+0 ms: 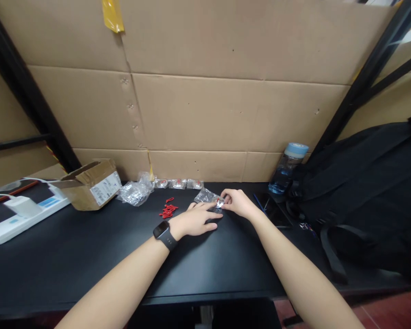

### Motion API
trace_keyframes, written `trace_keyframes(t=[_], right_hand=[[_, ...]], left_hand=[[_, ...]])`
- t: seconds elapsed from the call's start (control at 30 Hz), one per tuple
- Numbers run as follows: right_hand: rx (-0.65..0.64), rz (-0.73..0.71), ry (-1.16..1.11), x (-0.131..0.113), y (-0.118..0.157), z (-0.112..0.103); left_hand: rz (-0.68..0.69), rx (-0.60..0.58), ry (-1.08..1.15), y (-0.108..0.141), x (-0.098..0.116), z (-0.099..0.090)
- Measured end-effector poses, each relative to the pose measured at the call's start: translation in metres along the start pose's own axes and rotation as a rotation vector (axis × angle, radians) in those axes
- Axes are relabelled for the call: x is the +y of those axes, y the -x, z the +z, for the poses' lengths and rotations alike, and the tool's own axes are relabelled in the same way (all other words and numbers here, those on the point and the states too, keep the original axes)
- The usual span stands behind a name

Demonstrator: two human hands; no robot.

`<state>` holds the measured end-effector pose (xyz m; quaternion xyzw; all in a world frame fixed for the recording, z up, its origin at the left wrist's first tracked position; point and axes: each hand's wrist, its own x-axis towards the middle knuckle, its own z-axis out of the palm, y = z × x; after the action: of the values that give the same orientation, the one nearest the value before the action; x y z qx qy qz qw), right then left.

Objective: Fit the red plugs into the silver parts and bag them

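My left hand (199, 218) lies flat with its fingers spread, fingertips on a clear plastic bag (205, 196) on the black table. Pinched in my right hand (237, 202) is a small shiny round piece with red on it (219, 202), at the right end of that bag; its exact kind is too small to tell. To the left of my left hand sits a small pile of red cords (167, 210). Behind, several bagged round pieces with red marks (178, 183) stand in a row along the cardboard wall.
An open cardboard box (89, 185) and crumpled clear plastic (137, 189) are at the back left, beside a white power strip (27, 214). On the right are a water bottle (287, 169), a dark flat device (274, 211) and a black backpack (370, 196). The table's front edge (212, 298) is near me.
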<state>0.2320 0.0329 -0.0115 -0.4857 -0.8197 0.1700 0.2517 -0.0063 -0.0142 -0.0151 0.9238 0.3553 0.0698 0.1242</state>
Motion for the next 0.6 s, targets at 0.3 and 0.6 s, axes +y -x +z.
trace_keyframes(t=[0.3,0.6], right_hand=[[-0.047,-0.014,-0.075,-0.005,0.000,-0.002],[-0.101,-0.059,-0.108,-0.004,0.000,-0.001]], left_hand=[[-0.041,0.132,-0.089,0.002,0.012,0.003],[-0.074,0.032,-0.034,0.002,0.002,0.006]])
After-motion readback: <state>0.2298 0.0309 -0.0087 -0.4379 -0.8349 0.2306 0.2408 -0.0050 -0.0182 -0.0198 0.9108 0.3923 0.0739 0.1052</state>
